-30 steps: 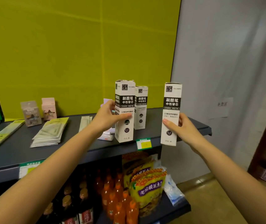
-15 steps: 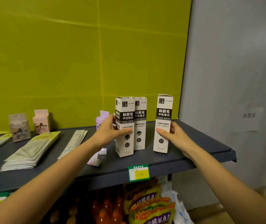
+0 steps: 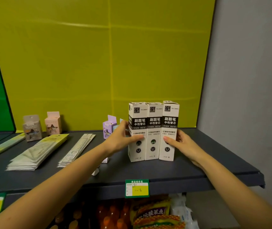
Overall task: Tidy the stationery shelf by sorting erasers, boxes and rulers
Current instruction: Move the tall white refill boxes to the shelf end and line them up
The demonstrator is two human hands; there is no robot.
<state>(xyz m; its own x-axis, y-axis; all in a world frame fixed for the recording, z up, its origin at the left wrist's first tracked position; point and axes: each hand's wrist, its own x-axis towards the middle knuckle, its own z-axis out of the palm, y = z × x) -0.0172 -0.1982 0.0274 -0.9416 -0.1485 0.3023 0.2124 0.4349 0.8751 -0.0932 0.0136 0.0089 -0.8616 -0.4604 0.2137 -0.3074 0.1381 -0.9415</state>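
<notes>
Three tall white refill boxes with black bands stand upright side by side on the dark shelf (image 3: 189, 171). My left hand (image 3: 121, 139) grips the left box (image 3: 137, 116), thumb across its front. My right hand (image 3: 182, 143) grips the right box (image 3: 170, 113), thumb on its front. The middle box (image 3: 154, 116) is pressed between them. To the left lie a stack of packaged rulers (image 3: 77, 150) and a stack of yellow-green packs (image 3: 37, 153). Small eraser boxes stand at the back: grey (image 3: 32, 128), pink (image 3: 53, 123) and purple (image 3: 108, 126).
A green and yellow price tag (image 3: 137, 188) hangs on the shelf's front edge. Orange bottles (image 3: 108, 215) and snack bags (image 3: 153, 214) fill the lower shelf. A grey wall (image 3: 247, 96) closes the right side; a yellow-green panel (image 3: 99, 63) backs the shelf.
My right hand has brought the right box down onto the shelf and against the other two. The three boxes now stand together in a row.
</notes>
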